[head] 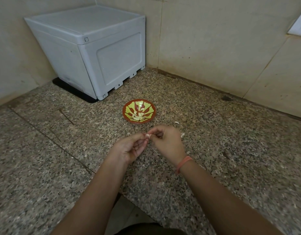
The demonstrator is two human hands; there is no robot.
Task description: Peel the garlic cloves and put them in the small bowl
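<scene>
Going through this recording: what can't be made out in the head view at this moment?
All in the head view:
1. The garlic clove: mostly covered by the pinching fingers of the left hand and right hand, so the remaining skin is unclear.
2. The peeled cloves in the small bowl: too small and overlapping to count.
3. The white scrap beside the right hand: partly hidden by it, so clove or peel is unclear.

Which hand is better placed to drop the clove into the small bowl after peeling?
Left hand, probably: it and the right hand both pinch the clove, but the small bowl lies ahead, slightly leftward.
</scene>
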